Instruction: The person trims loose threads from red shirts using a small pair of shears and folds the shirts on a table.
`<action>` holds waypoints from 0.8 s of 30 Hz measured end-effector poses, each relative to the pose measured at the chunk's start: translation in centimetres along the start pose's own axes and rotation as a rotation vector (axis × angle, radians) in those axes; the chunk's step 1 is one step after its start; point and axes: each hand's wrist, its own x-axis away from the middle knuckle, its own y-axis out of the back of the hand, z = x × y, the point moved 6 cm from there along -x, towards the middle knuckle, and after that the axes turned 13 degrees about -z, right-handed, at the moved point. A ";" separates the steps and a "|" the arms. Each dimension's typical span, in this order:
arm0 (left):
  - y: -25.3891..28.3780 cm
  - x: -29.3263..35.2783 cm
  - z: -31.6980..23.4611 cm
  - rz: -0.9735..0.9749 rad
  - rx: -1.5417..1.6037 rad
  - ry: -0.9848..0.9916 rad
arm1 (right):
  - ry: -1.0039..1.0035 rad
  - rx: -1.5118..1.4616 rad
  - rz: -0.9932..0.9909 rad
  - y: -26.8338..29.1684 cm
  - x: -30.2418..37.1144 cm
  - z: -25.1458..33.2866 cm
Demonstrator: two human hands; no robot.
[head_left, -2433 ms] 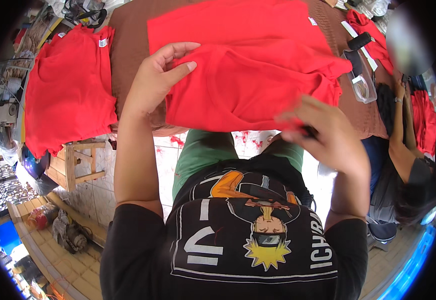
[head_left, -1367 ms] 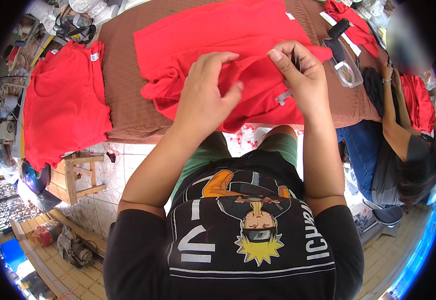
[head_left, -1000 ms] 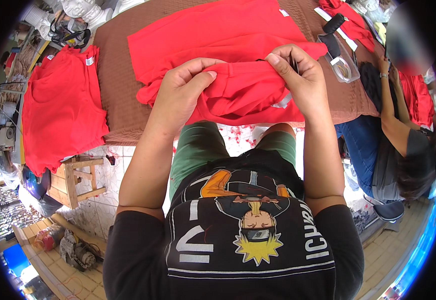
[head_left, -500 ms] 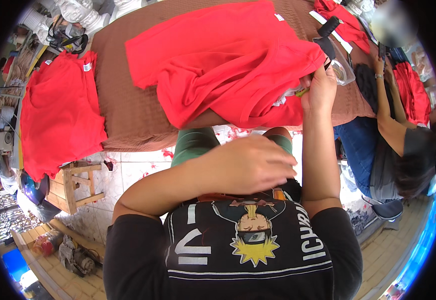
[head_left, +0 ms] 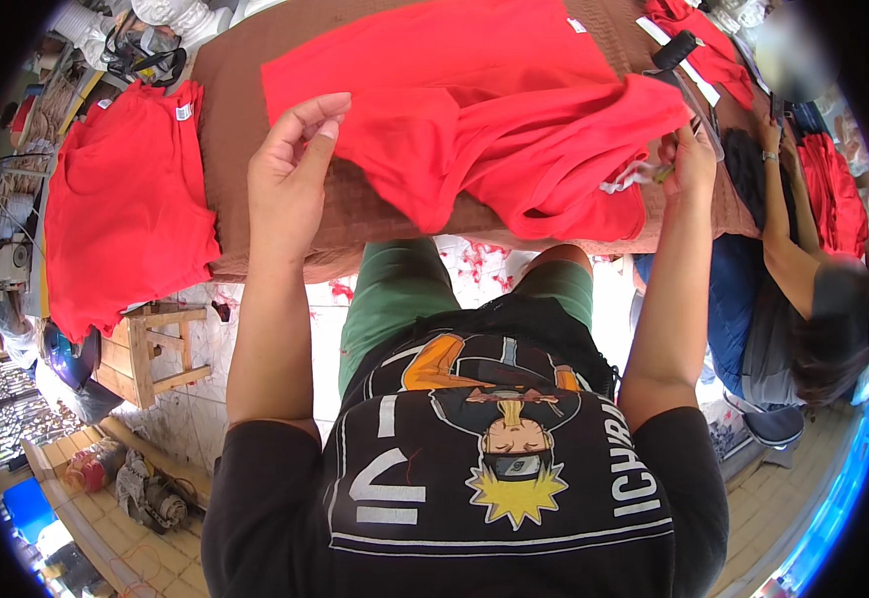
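Note:
A red garment [head_left: 544,149], bunched in loose folds, lies over the near half of a brown cloth-covered table [head_left: 340,214]. At its right end my right hand [head_left: 692,159] is closed on the fabric edge. A small yellow-green thing and a white strip [head_left: 626,179] show beside those fingers; I cannot make out what the yellow-green thing is. My left hand [head_left: 295,149] is raised at the garment's left side, thumb and forefinger apart, with nothing visible between them. Behind the bunched part lies a flat red cloth piece [head_left: 434,55] with a white tag.
Another red garment [head_left: 126,199] drapes over the table's left end, above a wooden stool [head_left: 141,359]. A black cylindrical thing [head_left: 676,50] and white strips lie at the far right. Beyond them a co-worker [head_left: 793,219] reaches toward more red cloth [head_left: 833,189].
My left hand has swung up from in front of my chest to the garment's left side. My right hand has moved slightly right, drawing the garment's edge along and shifting its folds.

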 end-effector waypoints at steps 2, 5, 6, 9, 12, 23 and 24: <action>-0.2 0.1 -0.6 -0.003 -0.012 0.007 | -0.006 0.321 0.068 2.2 -1.7 -1.3; -0.8 1.1 0.3 0.136 -0.009 0.023 | 0.205 0.509 0.095 0.4 0.9 1.1; -1.3 1.6 0.5 0.181 -0.055 0.060 | 0.349 0.581 0.124 -0.2 1.2 1.8; -3.5 3.3 -0.3 0.338 -0.243 -0.028 | 0.705 0.688 0.129 -2.0 3.1 3.9; -5.4 4.8 -2.0 0.473 -0.511 -0.391 | 0.459 0.745 0.156 -3.5 5.0 5.2; -4.2 11.7 -18.6 1.757 0.649 -0.118 | 0.488 0.449 0.298 -4.5 6.7 6.0; -4.4 11.8 -18.9 1.783 0.657 -0.123 | 0.487 0.428 0.286 -4.3 6.8 6.2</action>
